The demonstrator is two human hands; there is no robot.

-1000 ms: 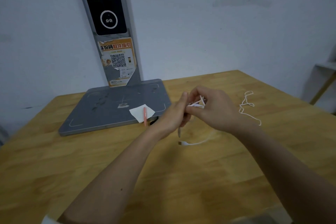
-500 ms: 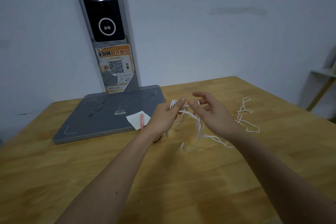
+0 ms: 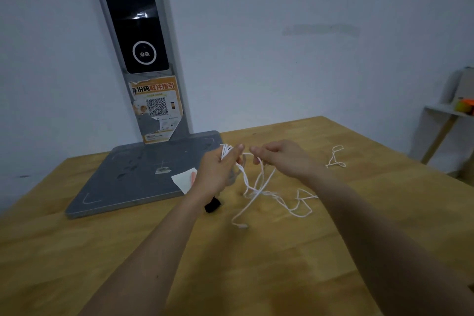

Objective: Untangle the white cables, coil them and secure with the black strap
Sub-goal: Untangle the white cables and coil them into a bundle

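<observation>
My left hand [image 3: 218,170] holds a small bundle of white cable loops above the wooden table [image 3: 256,264], the loops sticking out past its fingers. My right hand [image 3: 284,159] pinches a strand of the same white cable [image 3: 259,187] just to the right. From both hands the cable hangs down in loose tangled strands and trails over the table, one end with a plug lying near the middle. A second thin white cable [image 3: 336,159] lies on the table beyond my right wrist. The black strap [image 3: 212,205] lies on the table under my left wrist.
A grey base plate [image 3: 133,182] with a tall column carrying a dark screen and an orange QR sticker stands at the back left against the wall. A white paper slip [image 3: 183,179] with a pink pen lies on its near corner. A small shelf [image 3: 448,110] stands far right.
My hands have moved slightly apart and lifted, and the cable between them has loosened from a tight bunch into long strands hanging down onto the table. The black strap has come into view.
</observation>
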